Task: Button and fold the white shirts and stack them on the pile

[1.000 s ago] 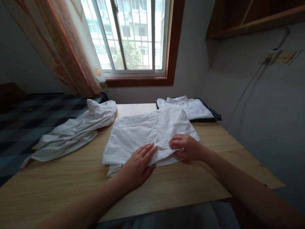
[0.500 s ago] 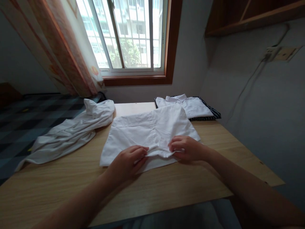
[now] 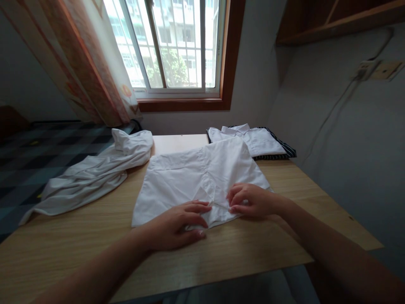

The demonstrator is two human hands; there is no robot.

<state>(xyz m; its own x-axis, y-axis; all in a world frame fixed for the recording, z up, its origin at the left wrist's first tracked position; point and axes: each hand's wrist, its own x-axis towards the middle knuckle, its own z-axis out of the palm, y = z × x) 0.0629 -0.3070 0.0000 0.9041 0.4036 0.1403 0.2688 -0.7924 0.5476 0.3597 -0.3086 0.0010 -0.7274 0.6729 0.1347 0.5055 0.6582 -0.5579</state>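
A white shirt (image 3: 177, 181) lies folded on the wooden table in front of me, with a placket line down its middle and collar-like flaps at its near edge. My left hand (image 3: 180, 223) rests at that near edge, fingers stretched over the cloth and thumb apart below. On the other side of the flaps, my right hand (image 3: 248, 199) has its fingers curled and thumb drawn in, pinching the shirt's near edge. The cloth under both hands is partly hidden.
A rumpled white garment (image 3: 91, 173) spreads from the table's left side over a checked bed (image 3: 19, 169). At the back right, a folded white shirt (image 3: 253, 141) sits on dark striped cloth (image 3: 289, 153). The wooden table (image 3: 253, 240) ends close to me.
The near edge, lifted between both hands before, now lies flat with the flaps showing. My left hand has let go, opened and shifted slightly right and nearer; my right hand has barely moved.
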